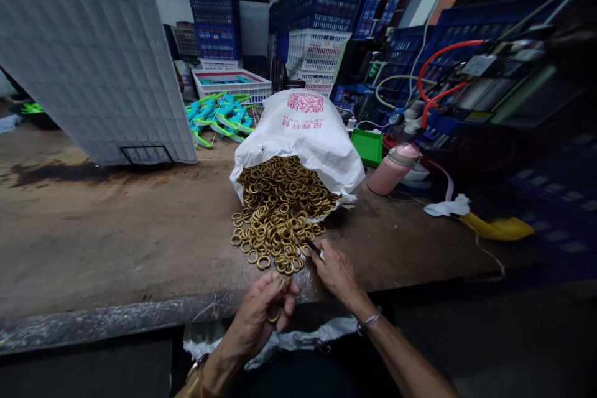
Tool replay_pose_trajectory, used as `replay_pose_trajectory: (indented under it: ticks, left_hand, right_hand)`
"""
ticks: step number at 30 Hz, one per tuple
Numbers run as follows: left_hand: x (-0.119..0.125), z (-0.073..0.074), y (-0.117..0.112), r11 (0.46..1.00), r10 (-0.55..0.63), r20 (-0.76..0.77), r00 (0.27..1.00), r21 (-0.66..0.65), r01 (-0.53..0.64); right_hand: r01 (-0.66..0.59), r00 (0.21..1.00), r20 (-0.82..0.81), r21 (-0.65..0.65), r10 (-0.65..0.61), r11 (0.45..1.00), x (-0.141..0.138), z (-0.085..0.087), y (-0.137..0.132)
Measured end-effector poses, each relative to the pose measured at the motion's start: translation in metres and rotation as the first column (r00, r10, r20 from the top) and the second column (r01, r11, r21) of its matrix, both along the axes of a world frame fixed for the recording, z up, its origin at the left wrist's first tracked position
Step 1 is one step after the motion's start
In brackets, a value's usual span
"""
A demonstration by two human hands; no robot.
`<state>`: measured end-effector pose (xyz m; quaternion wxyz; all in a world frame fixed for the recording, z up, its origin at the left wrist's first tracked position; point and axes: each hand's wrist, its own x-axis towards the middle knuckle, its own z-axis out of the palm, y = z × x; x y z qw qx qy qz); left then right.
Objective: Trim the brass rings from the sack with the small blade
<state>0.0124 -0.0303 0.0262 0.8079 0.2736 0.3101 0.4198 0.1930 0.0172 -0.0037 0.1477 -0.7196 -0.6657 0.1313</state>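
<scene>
Brass-coloured rings (284, 199) spill in a heap from the mouth of a white woven sack (303, 127) lying on its side. Close to the table's front edge, my left hand (254, 314) is closed around a brass ring (274, 315), and its fingertips are pinched together. To the right of the heap's near end, my right hand (338, 270) grips a thin dark tool (313, 247). The tool's tip reaches the loose rings; its exact kind cannot be made out.
A grey panel (112, 62) stands on the wooden table (116, 230) at left. Behind are turquoise-green pieces (224, 115) and stacked crates (217, 18). A pink bottle (394, 168), a green tray (367, 146) and a machine with orange hoses (426, 74) are at right.
</scene>
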Motion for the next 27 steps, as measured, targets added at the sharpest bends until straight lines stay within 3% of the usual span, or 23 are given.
replay_pose_trajectory:
  ticks: [3, 8, 13, 15, 19, 23, 25, 27]
  left_hand:
    - [-0.003, 0.003, 0.001, 0.998, 0.029, 0.06, 0.998, -0.049, -0.026]
    - [-0.009, 0.003, 0.002, 0.987, 0.012, 0.171, 0.985, -0.16, 0.016]
    - [-0.009, -0.006, 0.005, 0.981, 0.047, 0.138, 0.989, -0.192, -0.02]
    - [-0.007, -0.01, 0.007, 0.99, 0.063, 0.046, 0.997, -0.131, -0.057]
    - [-0.004, -0.017, 0.011, 0.98, 0.181, -0.275, 0.944, 0.134, -0.148]
    - [-0.005, -0.023, 0.012, 0.882, 0.289, -0.428, 0.856, 0.468, -0.064]
    - [-0.006, -0.024, 0.012, 0.841, 0.284, -0.438, 0.853, 0.542, -0.002]
    - [-0.007, -0.025, 0.011, 0.838, 0.262, -0.453, 0.852, 0.545, 0.032]
  right_hand:
    - [-0.04, 0.999, -0.012, 0.042, 0.04, 0.998, -0.005, -0.001, 0.002]
    - [-0.005, 1.0, -0.003, 0.062, 0.005, 0.998, -0.009, -0.003, 0.006]
    - [0.031, 0.977, -0.214, 0.048, -0.02, 0.998, -0.007, -0.004, 0.009]
    - [0.022, 0.916, -0.401, 0.03, -0.008, 0.999, -0.01, -0.002, 0.008]
    - [-0.07, 0.67, -0.74, -0.15, -0.065, 0.986, -0.024, 0.011, -0.001]
    - [-0.192, 0.483, -0.846, -0.352, -0.224, 0.916, -0.041, 0.026, -0.013]
    - [-0.23, 0.43, -0.861, -0.394, -0.27, 0.89, -0.047, 0.029, -0.017]
    - [-0.246, 0.433, -0.856, -0.413, -0.282, 0.877, -0.049, 0.03, -0.019]
